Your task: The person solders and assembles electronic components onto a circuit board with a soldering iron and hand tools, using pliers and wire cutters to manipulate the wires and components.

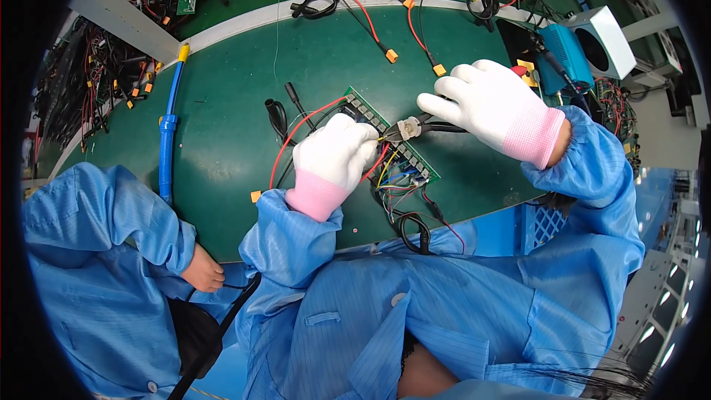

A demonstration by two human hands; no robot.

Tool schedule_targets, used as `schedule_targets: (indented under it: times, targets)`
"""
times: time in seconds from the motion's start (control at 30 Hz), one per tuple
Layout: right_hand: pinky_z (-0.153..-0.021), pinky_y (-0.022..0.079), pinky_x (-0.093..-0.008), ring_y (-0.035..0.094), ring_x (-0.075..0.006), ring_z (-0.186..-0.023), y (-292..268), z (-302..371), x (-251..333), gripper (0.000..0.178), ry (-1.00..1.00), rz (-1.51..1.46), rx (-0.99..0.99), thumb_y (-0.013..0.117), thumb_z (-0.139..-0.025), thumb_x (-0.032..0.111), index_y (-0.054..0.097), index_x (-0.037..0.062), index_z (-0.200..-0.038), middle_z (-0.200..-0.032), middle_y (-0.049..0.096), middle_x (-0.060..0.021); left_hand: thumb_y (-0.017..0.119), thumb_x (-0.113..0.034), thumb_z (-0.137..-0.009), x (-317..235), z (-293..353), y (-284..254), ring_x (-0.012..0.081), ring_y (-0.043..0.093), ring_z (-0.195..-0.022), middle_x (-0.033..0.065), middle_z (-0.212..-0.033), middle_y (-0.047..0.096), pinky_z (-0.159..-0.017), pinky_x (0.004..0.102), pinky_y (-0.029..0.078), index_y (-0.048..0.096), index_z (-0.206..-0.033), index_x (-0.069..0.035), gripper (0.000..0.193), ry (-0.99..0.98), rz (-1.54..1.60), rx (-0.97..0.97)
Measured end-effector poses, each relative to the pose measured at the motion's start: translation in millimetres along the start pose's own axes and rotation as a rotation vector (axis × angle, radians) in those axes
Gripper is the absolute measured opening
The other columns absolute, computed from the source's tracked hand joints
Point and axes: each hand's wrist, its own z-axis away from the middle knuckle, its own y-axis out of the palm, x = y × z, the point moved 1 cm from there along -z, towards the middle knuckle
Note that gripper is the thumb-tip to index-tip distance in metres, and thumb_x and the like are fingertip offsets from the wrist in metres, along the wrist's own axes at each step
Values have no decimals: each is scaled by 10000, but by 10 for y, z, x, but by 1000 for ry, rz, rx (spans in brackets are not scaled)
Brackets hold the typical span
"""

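While the left hand (337,152) pinches a thin wire (381,138), mid-frame | right hand (485,104) grips pliers (409,129) | keep tips off the board (420,164)

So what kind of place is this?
Probably an electronics workshop or factory: there's a circuit board with coloured wires at a green bench, pliers, and a heap of cables with yellow plugs.

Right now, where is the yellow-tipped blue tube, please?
In the head view, the blue tube lies on the green table, well left of the left hand.
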Motion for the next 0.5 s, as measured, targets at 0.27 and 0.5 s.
schedule_targets:
  times: [0.27, 0.5]
  targets:
    - [-739, 448, -289, 541, -197, -827, -42, 10, 5, 273, 0, 37, 16, 589, -797, 158, 499, 143, -1055, -937, 536, -46, 633, -215, -766, -19, -25, -9, 232, 579, -678, 18, -821, 556, -615, 337, 451, 650, -860, -152, 115, -25, 11, 22]
    - [-731, 451, -285, 546, -194, -826, -12, 5, 12, 279, -5, 58, -26, 597, -790, 149, 498, 144, -1051, -939, 538, -46, 631, -210, -766, -15, -15, 6, 233, 579, -680, 15, -818, 555, -615, 341, 452, 652, -853, -151, 106, -37, -2, 20]
